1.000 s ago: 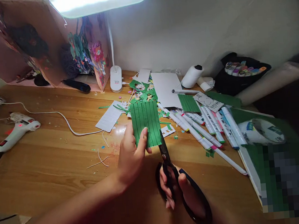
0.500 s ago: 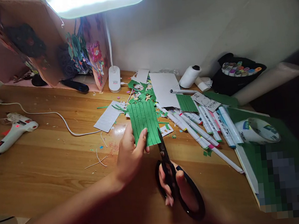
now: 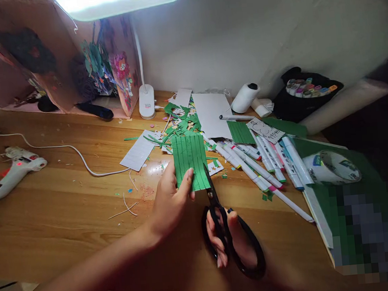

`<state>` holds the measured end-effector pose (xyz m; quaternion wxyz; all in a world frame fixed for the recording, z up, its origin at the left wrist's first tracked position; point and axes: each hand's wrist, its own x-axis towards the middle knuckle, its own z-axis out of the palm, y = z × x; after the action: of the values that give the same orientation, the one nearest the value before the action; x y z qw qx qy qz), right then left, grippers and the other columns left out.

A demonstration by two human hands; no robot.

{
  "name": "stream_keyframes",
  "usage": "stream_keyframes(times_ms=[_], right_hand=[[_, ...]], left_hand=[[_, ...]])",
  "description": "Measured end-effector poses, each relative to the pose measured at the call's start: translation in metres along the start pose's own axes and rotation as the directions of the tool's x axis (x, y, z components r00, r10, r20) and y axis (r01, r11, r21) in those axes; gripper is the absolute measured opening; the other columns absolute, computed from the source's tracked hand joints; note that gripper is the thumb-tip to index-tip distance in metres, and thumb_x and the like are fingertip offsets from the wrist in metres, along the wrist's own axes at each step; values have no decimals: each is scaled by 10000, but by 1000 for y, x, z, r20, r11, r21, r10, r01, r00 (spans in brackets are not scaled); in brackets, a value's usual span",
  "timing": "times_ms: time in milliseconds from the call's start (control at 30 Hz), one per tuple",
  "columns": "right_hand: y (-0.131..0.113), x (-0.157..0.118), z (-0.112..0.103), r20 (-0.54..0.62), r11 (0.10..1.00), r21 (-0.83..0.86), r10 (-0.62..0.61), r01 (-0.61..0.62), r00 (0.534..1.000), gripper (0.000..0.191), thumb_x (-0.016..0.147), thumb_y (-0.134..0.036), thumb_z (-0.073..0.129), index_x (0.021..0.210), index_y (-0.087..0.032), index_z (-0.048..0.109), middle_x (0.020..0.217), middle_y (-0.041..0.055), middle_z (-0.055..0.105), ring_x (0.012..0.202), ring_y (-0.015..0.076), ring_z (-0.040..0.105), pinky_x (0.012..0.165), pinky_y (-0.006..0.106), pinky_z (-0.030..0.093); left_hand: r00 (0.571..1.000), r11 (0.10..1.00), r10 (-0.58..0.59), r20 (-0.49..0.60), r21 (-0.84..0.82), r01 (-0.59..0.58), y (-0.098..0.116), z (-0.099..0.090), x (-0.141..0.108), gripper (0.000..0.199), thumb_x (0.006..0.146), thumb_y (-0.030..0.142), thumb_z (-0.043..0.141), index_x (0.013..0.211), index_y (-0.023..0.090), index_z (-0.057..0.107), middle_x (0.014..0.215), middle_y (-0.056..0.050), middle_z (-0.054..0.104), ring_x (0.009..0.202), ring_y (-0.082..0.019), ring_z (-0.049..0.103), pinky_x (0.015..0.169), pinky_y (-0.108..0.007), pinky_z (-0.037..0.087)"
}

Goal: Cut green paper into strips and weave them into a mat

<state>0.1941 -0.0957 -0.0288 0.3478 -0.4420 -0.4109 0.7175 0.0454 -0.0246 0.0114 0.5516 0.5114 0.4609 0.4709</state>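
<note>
Above the wooden tabletop (image 3: 86, 236), just in front of a pile of green paper scraps (image 3: 182, 120), the left hand (image 3: 170, 199) holds a green paper piece (image 3: 189, 161) marked with dark lines running along its length. Its grip is closed on the lower part of the piece, with the thumb laid across the near face. The right hand (image 3: 227, 235) has its fingers and thumb through the handle loops of black scissors (image 3: 210, 195), wrapped around them; the blades point away from the body and meet the piece at its lower right edge. Left of the scraps lies a white card (image 3: 139, 151), with thin green strips over its right end. Right of them, a white sheet (image 3: 213, 115) lies near a second lined green piece (image 3: 241, 132). Capped markers (image 3: 250, 172) spread beside a roll of tape (image 3: 333, 167). Farther back stand a white thread spool (image 3: 245, 98), tilted, and a black holder (image 3: 299, 104) full of markers. At far left lies a white glue gun (image 3: 11, 175), a small red light showing on it.
</note>
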Motion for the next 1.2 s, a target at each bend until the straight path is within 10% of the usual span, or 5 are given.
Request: stream_keyframes(times_ms=[1200], right_hand=[[-1,8,-4,-139,998,5,67,-67,988,724,699,-845,261,805,-171,504,509,-63,437,335,68,434,368,201,434]], left_hand=[[976,982,-140,168,-101,158,-8,8,-3,205,885,330,511,969,148,470,645,52,468,529,-80,402,532,-222,343]])
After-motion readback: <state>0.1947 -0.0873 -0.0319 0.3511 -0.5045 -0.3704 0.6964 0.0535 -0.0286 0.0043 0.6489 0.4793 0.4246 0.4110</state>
